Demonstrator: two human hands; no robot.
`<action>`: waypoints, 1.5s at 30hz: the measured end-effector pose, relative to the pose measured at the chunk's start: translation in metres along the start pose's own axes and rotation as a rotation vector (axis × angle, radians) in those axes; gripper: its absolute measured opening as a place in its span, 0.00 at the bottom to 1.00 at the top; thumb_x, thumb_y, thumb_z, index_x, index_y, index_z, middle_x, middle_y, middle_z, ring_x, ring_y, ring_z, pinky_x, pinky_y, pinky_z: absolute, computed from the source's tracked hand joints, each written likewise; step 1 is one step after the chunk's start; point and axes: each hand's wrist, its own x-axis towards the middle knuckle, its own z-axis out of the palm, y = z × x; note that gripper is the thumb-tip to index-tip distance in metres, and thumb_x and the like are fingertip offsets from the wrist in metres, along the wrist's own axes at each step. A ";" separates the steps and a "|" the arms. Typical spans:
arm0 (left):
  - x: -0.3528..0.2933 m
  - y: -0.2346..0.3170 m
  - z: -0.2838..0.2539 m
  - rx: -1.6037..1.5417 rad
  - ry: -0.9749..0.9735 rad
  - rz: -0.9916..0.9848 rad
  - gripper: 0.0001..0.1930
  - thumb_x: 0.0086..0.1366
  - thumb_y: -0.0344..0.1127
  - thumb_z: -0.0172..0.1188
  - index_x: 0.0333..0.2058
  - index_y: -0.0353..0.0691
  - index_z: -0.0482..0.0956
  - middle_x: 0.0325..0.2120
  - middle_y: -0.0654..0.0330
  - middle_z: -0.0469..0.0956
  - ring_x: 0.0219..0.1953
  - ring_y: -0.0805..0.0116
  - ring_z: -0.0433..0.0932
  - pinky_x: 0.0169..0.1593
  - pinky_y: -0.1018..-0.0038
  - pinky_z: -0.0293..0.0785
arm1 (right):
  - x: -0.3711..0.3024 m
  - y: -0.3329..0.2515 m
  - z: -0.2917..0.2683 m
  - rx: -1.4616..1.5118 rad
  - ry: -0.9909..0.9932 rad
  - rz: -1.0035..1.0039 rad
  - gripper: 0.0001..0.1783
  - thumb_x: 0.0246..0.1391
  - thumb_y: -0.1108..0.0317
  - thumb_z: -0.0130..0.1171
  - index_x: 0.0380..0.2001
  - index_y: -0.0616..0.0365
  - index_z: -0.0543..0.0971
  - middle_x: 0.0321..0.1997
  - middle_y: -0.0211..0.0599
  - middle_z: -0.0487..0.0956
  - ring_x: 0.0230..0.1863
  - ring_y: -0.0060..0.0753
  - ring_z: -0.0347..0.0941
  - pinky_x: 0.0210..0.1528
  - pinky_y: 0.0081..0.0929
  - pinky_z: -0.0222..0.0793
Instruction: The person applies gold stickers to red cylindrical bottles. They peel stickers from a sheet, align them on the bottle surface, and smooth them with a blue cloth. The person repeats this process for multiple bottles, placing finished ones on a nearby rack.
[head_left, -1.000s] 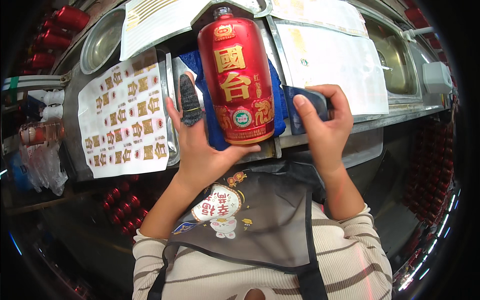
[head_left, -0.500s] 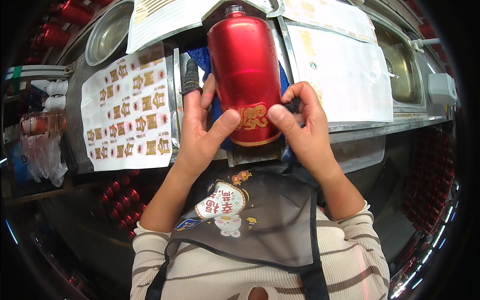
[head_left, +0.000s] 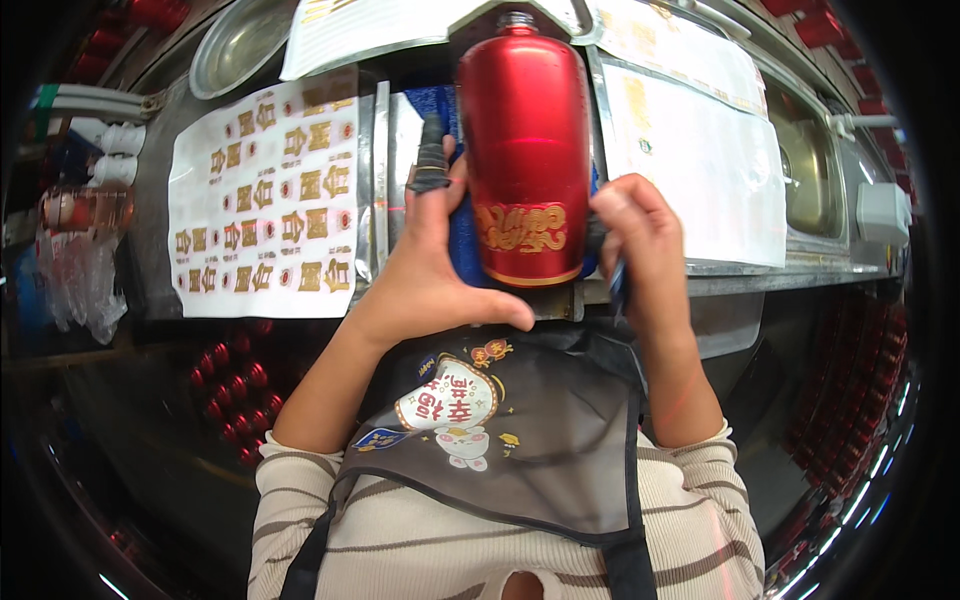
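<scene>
A glossy red bottle (head_left: 525, 130) lies on a blue cloth (head_left: 466, 245), its silver threaded neck pointing away from me and a gold ornament decal (head_left: 522, 228) near its base. My left hand (head_left: 430, 255) is open along the bottle's left side. Its thumb stretches below the base, off the red surface, and a black finger cover (head_left: 431, 160) sits on one finger. At the bottle's lower right, my right hand (head_left: 643, 240) is closed, fingertips beside the wall. A narrow dark blue piece (head_left: 619, 288) sticks out under that hand; its kind is mostly hidden.
On the left lies a sheet of gold and red decals (head_left: 265, 200); behind it stands a metal bowl (head_left: 235, 50). White sheets (head_left: 695, 170) cover the right side before a metal sink (head_left: 808, 170). Several red bottles (head_left: 238, 395) stand below the bench.
My left thumb has come off the bottle and stretched below its base. The right hand has drawn off the decal and closed at the right side. The whole view has shifted slightly.
</scene>
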 end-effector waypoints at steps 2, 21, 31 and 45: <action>0.001 -0.003 0.007 0.147 0.058 -0.053 0.59 0.44 0.47 0.82 0.67 0.29 0.53 0.67 0.42 0.62 0.73 0.49 0.53 0.74 0.56 0.37 | 0.012 0.011 -0.022 0.184 0.091 -0.048 0.09 0.60 0.63 0.61 0.38 0.56 0.75 0.28 0.25 0.73 0.26 0.18 0.70 0.29 0.17 0.66; -0.003 -0.009 0.019 0.418 0.224 0.197 0.52 0.47 0.48 0.79 0.64 0.28 0.61 0.64 0.47 0.68 0.70 0.51 0.61 0.72 0.42 0.24 | -0.018 0.018 -0.002 -0.252 0.323 -0.408 0.11 0.60 0.75 0.63 0.44 0.64 0.74 0.39 0.32 0.78 0.36 0.16 0.73 0.39 0.15 0.71; -0.004 -0.004 0.019 0.436 0.276 0.242 0.43 0.47 0.44 0.78 0.61 0.37 0.70 0.62 0.47 0.71 0.70 0.48 0.61 0.71 0.40 0.30 | -0.030 0.015 0.008 -0.206 0.193 -0.709 0.12 0.58 0.75 0.66 0.43 0.62 0.75 0.40 0.31 0.76 0.38 0.17 0.72 0.41 0.15 0.69; -0.015 -0.012 0.013 0.628 0.314 0.387 0.25 0.48 0.37 0.73 0.49 0.49 0.85 0.64 0.46 0.69 0.67 0.43 0.66 0.69 0.36 0.38 | -0.040 0.004 0.016 -0.865 0.011 -1.210 0.21 0.36 0.80 0.72 0.38 0.49 0.89 0.34 0.30 0.77 0.33 0.38 0.71 0.37 0.31 0.72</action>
